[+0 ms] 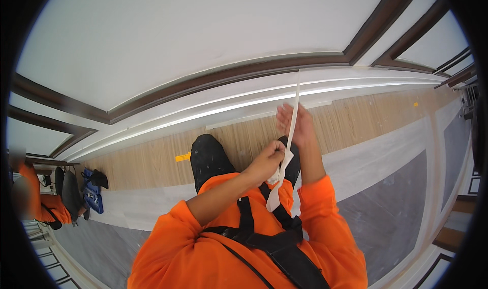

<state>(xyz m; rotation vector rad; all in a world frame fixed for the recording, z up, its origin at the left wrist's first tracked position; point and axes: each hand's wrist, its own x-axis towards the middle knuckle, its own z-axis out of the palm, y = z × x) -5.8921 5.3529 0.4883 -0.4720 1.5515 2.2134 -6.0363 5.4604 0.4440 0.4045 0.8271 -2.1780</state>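
A long, narrow strip of white tape (294, 108) stretches from near the white baseboard down to my lap. Its lower part is wider, twisted and bunched. My left hand (268, 162) is closed on that bunched part above my knees. Slightly smeared by motion, my right hand (300, 124) is raised beside the upper stretch with its fingers apart. The tape passes in front of its palm; whether they touch, I cannot tell.
Ahead runs a white wall (193, 35) with dark brown trim above the baseboard (234, 106). Pale wood flooring (351, 121) borders a whitish sheet (366, 162). A yellow tape piece (183, 157) lies by my knee. Another person in orange (56, 207) is at far left, near a blue bag (93, 196).
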